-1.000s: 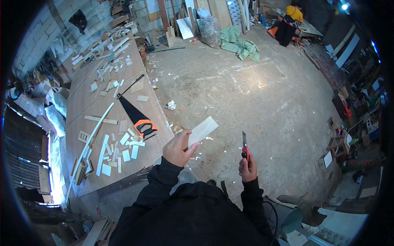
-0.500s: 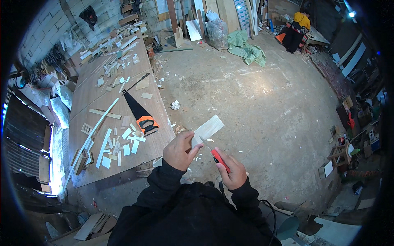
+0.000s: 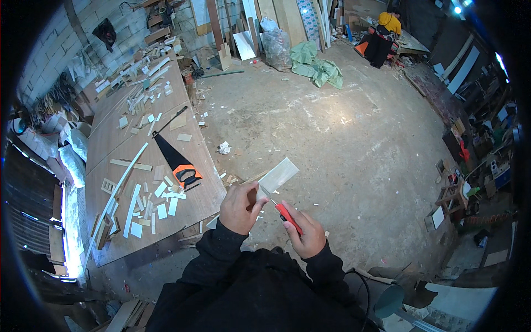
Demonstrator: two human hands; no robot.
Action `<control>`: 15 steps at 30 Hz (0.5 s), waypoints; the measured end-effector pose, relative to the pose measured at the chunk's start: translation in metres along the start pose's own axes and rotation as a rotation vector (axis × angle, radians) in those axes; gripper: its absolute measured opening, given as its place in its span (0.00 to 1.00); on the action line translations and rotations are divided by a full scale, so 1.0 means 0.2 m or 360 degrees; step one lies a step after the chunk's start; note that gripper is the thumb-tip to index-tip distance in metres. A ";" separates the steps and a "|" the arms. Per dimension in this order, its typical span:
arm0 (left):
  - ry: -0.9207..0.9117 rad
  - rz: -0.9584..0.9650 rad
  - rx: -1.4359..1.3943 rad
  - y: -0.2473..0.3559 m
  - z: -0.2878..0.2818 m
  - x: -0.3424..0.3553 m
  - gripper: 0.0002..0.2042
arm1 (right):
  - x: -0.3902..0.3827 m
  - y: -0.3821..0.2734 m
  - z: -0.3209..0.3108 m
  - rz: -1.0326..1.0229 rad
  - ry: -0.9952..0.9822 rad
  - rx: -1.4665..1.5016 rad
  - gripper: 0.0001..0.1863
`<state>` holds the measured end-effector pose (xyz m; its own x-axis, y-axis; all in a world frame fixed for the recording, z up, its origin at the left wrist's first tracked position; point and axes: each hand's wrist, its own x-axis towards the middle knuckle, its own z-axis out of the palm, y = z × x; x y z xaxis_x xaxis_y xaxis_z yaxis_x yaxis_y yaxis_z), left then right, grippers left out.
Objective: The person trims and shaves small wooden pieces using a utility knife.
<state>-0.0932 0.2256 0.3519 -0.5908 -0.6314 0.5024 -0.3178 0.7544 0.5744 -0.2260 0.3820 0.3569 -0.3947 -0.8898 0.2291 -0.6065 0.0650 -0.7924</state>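
My left hand (image 3: 240, 207) is closed around the near end of a pale, flat wooden piece (image 3: 280, 175), with the thumb toward me and the fingers behind. The far end of the wood slants up to the right above the floor. My right hand (image 3: 305, 231) grips a red-handled utility knife (image 3: 289, 216). Its thin blade points up and left and meets the near end of the wood, close to my left thumb. My left fingertips are partly hidden behind the wood.
At left stands a wooden table (image 3: 193, 149) bearing a handsaw (image 3: 176, 159), a long pale strip (image 3: 123, 191) and many wood offcuts. A green cloth (image 3: 318, 65) and a clear plastic bag (image 3: 276, 47) lie on the floor ahead. Far right, a person in yellow (image 3: 389, 23) sits by another table.
The view has shifted, so the table and room appear farther left. The knife has moved slightly left, its blade now against the near end of the wood. Both holds are unchanged.
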 end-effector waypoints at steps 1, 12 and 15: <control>0.0003 -0.0029 -0.0001 0.01 0.00 0.00 0.23 | 0.00 0.00 -0.01 0.0015 -0.0004 0.0013 0.25; 0.0017 0.0006 -0.0011 0.00 0.03 -0.01 0.23 | -0.01 0.03 -0.01 -0.0076 0.0120 -0.0003 0.25; 0.0021 0.0027 -0.0006 0.01 0.02 -0.02 0.23 | -0.01 0.02 -0.02 -0.0038 0.0061 -0.0004 0.25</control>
<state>-0.0952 0.2299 0.3478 -0.5862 -0.6209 0.5204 -0.3050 0.7642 0.5683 -0.2298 0.3860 0.3559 -0.4061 -0.8731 0.2696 -0.6180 0.0451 -0.7849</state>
